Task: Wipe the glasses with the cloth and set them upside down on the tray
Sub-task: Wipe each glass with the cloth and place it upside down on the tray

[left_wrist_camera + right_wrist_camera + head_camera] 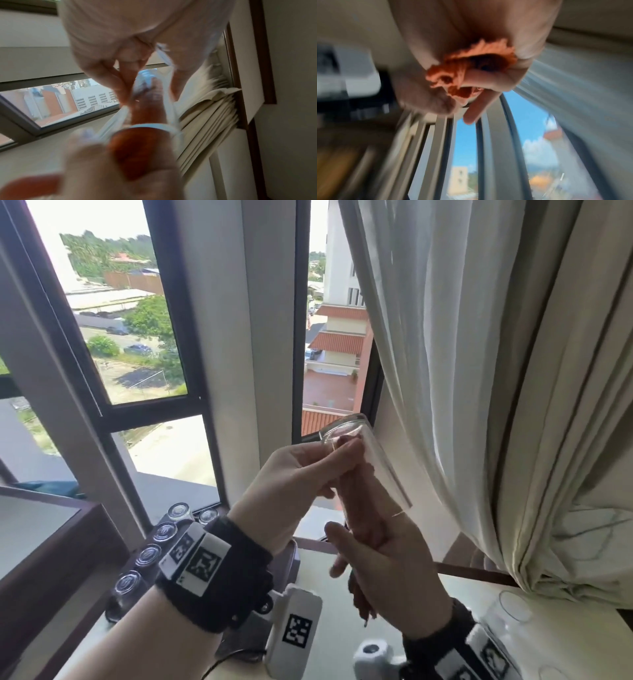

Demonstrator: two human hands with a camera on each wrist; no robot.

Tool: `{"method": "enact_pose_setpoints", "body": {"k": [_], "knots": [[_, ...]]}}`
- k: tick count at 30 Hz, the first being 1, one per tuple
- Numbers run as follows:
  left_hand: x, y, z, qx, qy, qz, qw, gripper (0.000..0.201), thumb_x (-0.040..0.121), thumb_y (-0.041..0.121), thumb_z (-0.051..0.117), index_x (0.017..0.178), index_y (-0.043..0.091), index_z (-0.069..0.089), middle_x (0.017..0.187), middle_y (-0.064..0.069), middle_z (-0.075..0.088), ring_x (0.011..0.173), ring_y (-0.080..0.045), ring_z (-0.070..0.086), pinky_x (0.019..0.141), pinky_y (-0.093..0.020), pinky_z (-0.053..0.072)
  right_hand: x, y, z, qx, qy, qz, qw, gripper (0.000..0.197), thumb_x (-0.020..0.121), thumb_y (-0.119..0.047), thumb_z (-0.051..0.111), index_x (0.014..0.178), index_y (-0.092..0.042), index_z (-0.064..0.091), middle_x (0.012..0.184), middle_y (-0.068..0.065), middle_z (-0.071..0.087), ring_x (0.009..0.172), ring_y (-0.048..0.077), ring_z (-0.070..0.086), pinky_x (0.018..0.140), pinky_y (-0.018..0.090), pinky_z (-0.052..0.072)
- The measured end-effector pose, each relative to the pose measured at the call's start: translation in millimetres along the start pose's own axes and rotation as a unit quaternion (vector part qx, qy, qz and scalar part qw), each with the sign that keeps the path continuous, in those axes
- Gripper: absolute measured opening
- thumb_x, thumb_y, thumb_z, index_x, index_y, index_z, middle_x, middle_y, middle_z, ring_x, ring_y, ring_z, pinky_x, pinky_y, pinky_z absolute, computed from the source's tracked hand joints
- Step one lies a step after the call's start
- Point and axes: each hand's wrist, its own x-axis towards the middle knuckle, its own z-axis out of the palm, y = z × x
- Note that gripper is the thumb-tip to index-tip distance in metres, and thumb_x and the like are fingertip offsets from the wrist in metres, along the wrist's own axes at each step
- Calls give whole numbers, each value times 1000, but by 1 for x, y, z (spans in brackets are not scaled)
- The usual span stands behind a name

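A clear glass (371, 463) is held tilted in the air before the window, its base up and to the left. My left hand (329, 460) grips it round the base end. An orange cloth (359, 508) is stuffed into its mouth, and my right hand (356, 553) grips the cloth just below the rim. In the left wrist view the glass (154, 100) and cloth (142, 148) are blurred. The right wrist view shows the cloth (471, 65) bunched in my curled fingers (488, 79). Several glasses (150, 553) stand upside down on a dark tray (111, 613) at lower left.
Another clear glass (513, 607) stands upright on the white table at lower right. A heavy cream curtain (496, 371) hangs close on the right of the held glass. A dark wooden cabinet (51, 542) borders the tray on the left. The window (137, 337) is straight ahead.
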Motion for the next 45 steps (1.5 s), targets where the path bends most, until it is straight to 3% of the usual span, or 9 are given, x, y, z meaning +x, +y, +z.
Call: {"method": "enact_pose_setpoints", "body": {"k": [3,5,8,10,13,21,27,33,45], "knots": [[-12,11,-5,64,46,-2,997,36,81,46,82,87,11,84,76,-1,77,70,-2,70,63,-13,52,8,19,4,-383,8,-154,911,95,87,-14,63,152,-58,11,140,-12,61,63,17,66,67,31,63],[-18,10,-11,79,38,15,996,36,78,45,83,85,10,82,73,0,76,68,0,70,64,-12,51,8,27,15,-379,48,-187,905,96,84,-15,67,152,-56,13,135,-1,65,73,13,69,74,27,62],[-24,-6,-32,20,-28,40,999,43,84,43,87,104,5,80,106,-21,78,103,-31,75,94,-39,59,0,13,39,-3,12,-137,990,82,91,-6,71,150,-50,35,128,8,68,77,-2,66,64,20,59],[-28,-19,-46,-78,-66,41,994,50,79,41,90,114,6,79,117,-20,76,113,-32,73,98,-37,59,-5,-2,50,278,-73,-72,955,78,88,4,71,150,-34,44,134,5,65,64,8,66,52,24,56],[-30,-37,-62,-131,-24,56,990,48,74,43,93,111,13,82,111,-13,78,105,-24,74,93,-32,60,-7,2,56,336,-96,-36,936,66,88,-9,75,146,-27,50,95,4,74,38,19,50,43,21,46],[-26,-38,-108,92,175,15,980,58,72,59,82,113,18,76,109,13,80,100,-1,74,97,-28,54,-27,26,31,55,-12,63,996,25,81,-23,76,103,-34,74,79,6,73,57,20,66,53,28,53],[-10,-122,-96,243,181,-146,942,28,82,45,87,95,25,73,79,13,79,59,6,68,59,-15,52,-27,66,1,-194,72,-16,978,18,84,-22,80,97,-34,76,133,-21,62,129,-1,53,106,17,39],[18,-224,-95,364,166,-273,875,47,71,42,89,99,20,58,90,8,68,89,-16,68,72,-29,48,-41,94,-17,-194,62,14,979,43,79,-4,83,109,-34,73,95,-22,73,82,-3,70,74,5,48],[89,-308,-126,481,149,-344,792,62,74,25,81,127,13,50,101,-9,67,95,-33,65,81,-34,50,-69,151,-42,-208,127,136,960,37,78,-13,84,99,-42,75,91,-9,67,86,8,67,73,8,46]]}}
